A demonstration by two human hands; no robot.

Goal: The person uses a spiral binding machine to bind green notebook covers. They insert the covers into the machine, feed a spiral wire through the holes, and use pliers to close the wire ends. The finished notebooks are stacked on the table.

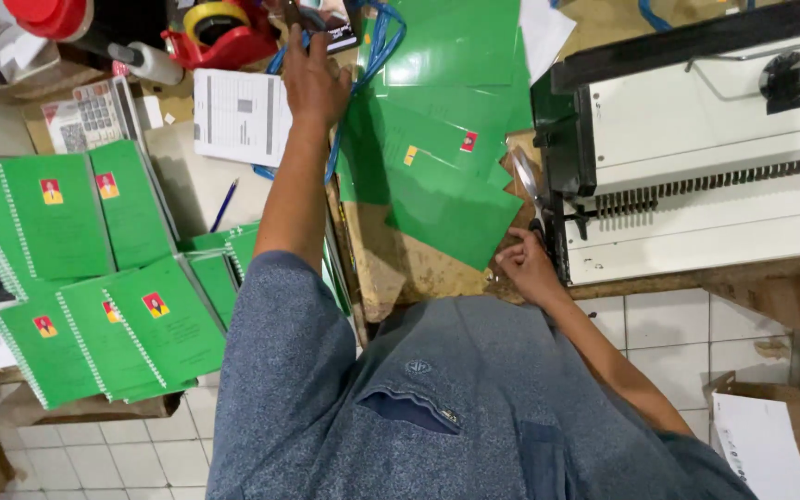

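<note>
Closest lay my shirt (456, 407). At far left, bound green booklets (94, 278) overhung the table edge. My left hand (312, 83) closed around a small dark object (312, 17) I couldn't identify. Loose green covers (442, 157) spread mid-table, leaving little bare room. My right hand (525, 264), fingers curled, touched their lower edge beside the binding machine (696, 148). A box (793, 435) at the right held white paper (761, 449).

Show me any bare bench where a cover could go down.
One bare patch: the worn brown bench top below the loose green covers, between the left arm and the right hand. Crowded: spiral-bound green booklets fill the left, the binding machine the right, a printed sheet the back.
</note>
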